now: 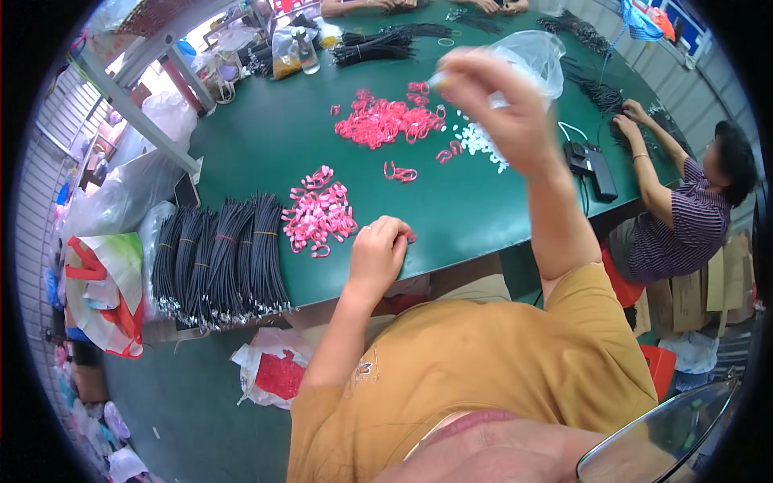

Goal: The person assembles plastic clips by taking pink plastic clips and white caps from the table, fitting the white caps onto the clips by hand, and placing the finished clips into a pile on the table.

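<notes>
My left hand (pixel 377 253) rests at the near edge of the green table, its fingers curled closed. A small red plastic piece (pixel 411 238) shows at its fingertips. My right hand (pixel 503 109) is raised over the table's right half and smeared by motion. Its fingers look pinched, with a tiny pale bit at the tips that I cannot make out. Below it lies a scatter of small white plastic pieces (pixel 481 145). Left of that is a heap of red plastic loops (pixel 386 121). Nearer my left hand sits a pile of pink-and-white loops (pixel 320 211), and a few loose red loops (pixel 400 171) lie between.
Bundles of black cords (pixel 225 253) line the table's left end. More black cords (pixel 374 46) and a clear bottle (pixel 308 56) stand farther back. A clear plastic bag (pixel 531 60) and a black power adapter (pixel 590 169) lie rightward. A co-worker (pixel 684 193) handles cords at right.
</notes>
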The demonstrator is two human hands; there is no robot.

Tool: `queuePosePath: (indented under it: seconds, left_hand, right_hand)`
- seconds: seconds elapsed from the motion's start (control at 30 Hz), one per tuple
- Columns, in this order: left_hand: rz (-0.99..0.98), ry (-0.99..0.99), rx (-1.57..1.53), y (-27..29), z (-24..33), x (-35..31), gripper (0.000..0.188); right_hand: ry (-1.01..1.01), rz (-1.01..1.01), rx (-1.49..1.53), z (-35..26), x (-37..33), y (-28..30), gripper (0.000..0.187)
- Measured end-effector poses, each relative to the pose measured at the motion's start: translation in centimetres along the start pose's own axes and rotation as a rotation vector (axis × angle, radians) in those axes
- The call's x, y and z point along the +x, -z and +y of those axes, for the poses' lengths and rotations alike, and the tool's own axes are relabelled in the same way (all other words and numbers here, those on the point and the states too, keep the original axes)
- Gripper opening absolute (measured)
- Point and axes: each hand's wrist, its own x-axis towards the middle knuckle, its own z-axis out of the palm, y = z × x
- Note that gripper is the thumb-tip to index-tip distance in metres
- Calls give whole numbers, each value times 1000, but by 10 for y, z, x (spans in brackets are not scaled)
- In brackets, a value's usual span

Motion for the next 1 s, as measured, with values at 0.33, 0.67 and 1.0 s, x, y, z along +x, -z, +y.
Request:
queuePosePath:
  seconds: [0.33, 0.67, 1.0]
  left_hand:
    - [7, -10, 10, 3, 5, -6, 14]
    - [96, 102, -116, -4, -6, -2, 12]
    - [13, 122, -54, -6, -4, -4, 13]
  right_hand:
    - [-455, -381, -20, 51, -138, -76, 17]
    - [-525, -418, 30, 66, -181, -67, 15]
    - [-412, -448, -73, 61, -196, -70, 15]
